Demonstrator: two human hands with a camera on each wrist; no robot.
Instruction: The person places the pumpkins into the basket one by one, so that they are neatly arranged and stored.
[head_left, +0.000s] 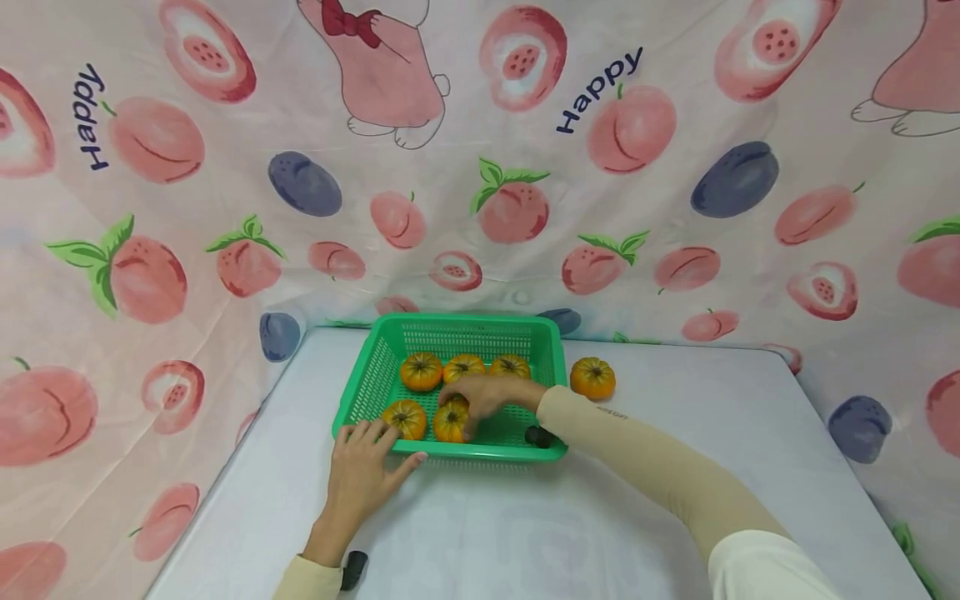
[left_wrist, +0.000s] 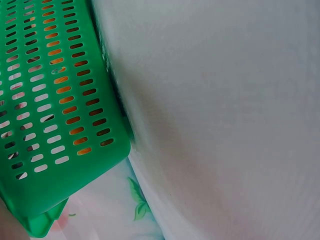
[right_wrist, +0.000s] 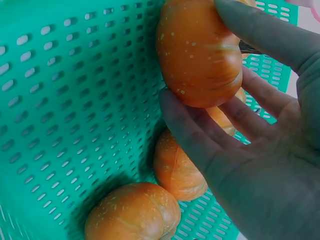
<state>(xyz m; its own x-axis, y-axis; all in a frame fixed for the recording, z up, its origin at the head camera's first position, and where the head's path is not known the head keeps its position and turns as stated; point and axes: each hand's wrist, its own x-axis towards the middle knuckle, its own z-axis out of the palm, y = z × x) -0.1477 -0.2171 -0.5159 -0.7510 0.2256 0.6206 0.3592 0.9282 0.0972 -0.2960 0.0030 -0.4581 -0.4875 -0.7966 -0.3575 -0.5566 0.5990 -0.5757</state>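
Observation:
My right hand (head_left: 486, 395) reaches into a green plastic basket (head_left: 480, 452) and grips a small orange pumpkin (head_left: 450, 422) near the front wall. In the right wrist view, thumb and fingers go round that pumpkin (right_wrist: 200, 55), its stem turned toward the palm. Just left of it sits another pumpkin (head_left: 406, 417). Along the back lie three more: a left one (head_left: 421, 372), a middle one (head_left: 463, 367) and a right one (head_left: 510, 367). My left hand (head_left: 365, 471) rests on the basket's front left rim, fingertips over the edge and thumb spread along it.
One pumpkin (head_left: 592, 378) stands outside the basket, by its right wall. The basket is on a table with a white cover (head_left: 675, 392). Behind and beside the table hangs a fruit-patterned cloth (head_left: 450, 225).

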